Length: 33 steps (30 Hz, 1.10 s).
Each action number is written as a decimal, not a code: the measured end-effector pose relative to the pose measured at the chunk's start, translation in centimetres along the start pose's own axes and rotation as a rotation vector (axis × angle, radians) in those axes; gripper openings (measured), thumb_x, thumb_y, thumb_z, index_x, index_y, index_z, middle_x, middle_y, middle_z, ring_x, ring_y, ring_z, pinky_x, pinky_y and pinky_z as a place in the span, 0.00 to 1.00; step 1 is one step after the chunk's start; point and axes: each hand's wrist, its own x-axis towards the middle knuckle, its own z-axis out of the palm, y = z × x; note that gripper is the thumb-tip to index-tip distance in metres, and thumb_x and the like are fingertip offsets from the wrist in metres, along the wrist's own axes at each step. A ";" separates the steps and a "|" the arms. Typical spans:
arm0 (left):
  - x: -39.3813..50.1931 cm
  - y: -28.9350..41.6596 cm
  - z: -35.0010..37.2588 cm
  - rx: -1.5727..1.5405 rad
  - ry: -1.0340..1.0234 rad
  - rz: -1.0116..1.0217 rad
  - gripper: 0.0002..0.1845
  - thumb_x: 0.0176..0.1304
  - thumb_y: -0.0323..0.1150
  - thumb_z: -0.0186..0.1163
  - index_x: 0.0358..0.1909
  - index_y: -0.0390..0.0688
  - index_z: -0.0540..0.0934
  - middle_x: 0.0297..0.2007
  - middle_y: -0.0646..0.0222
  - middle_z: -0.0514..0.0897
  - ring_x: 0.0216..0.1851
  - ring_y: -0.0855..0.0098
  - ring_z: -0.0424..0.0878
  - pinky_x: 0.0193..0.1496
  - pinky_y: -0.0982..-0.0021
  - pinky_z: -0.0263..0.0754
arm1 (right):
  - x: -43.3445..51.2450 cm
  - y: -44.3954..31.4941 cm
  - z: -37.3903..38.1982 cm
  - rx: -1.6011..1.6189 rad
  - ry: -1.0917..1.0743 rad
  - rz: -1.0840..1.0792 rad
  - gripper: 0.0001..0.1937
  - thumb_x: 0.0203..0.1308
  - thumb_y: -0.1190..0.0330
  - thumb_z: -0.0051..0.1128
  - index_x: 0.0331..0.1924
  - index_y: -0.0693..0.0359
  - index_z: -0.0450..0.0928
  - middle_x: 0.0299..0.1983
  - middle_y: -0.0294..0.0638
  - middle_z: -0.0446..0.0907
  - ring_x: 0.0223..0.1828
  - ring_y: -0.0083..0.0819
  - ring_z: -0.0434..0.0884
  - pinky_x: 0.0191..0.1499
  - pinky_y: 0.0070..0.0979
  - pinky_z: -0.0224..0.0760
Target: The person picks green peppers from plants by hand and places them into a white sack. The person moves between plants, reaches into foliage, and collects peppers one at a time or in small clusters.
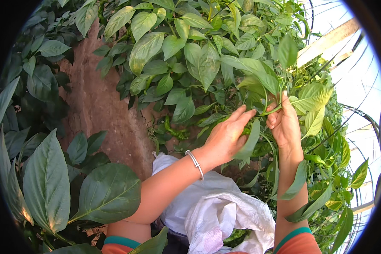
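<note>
My right hand point(284, 123) pinches the green stem point(272, 111) of a pepper plant between thumb and curled fingers. Broad leaves fan out around that grip, one yellowish-green leaf point(312, 96) just to its right. Beside it, my left hand point(225, 136) reaches into the foliage with fingers stretched towards the stem; a silver bangle point(195, 165) circles the wrist. A hanging leaf point(250, 141) covers part of that hand near the thumb. Wrinkled green peppers point(176, 129) hang low, left of my hands. Below my arms sits a white woven sack point(206, 203) with green peppers point(236, 236) showing in its mouth.
A bare reddish-brown soil path point(95, 95) runs between the plant rows. Large dark leaves point(109, 193) crowd the lower left, close to my left arm. On the right, thin wires and a pale beam point(328, 41) stand against bright translucent sheeting.
</note>
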 end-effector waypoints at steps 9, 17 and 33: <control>-0.2 -0.5 1.0 -0.015 -0.007 0.074 0.34 0.56 0.22 0.57 0.68 0.44 0.64 0.67 0.49 0.64 0.65 0.47 0.67 0.62 0.58 0.69 | -8.1 0.8 3.3 -0.161 0.116 -0.305 0.26 0.72 0.61 0.49 0.63 0.73 0.60 0.55 0.50 0.72 0.47 0.30 0.80 0.39 0.22 0.76; -0.1 -1.5 2.8 0.005 -0.022 0.278 0.35 0.59 0.30 0.57 0.71 0.45 0.59 0.70 0.51 0.60 0.65 0.53 0.67 0.61 0.57 0.68 | -9.8 -1.1 11.8 -0.699 -0.371 -1.018 0.14 0.68 0.69 0.48 0.52 0.69 0.74 0.51 0.51 0.76 0.50 0.38 0.77 0.58 0.32 0.68; -0.8 -0.9 3.4 -0.073 -0.166 -0.010 0.13 0.52 0.21 0.58 0.42 0.36 0.78 0.40 0.51 0.82 0.45 0.50 0.81 0.46 0.54 0.77 | 5.8 4.8 23.1 -1.207 -0.359 -0.738 0.24 0.52 0.65 0.67 0.54 0.58 0.74 0.44 0.48 0.74 0.45 0.45 0.78 0.48 0.39 0.71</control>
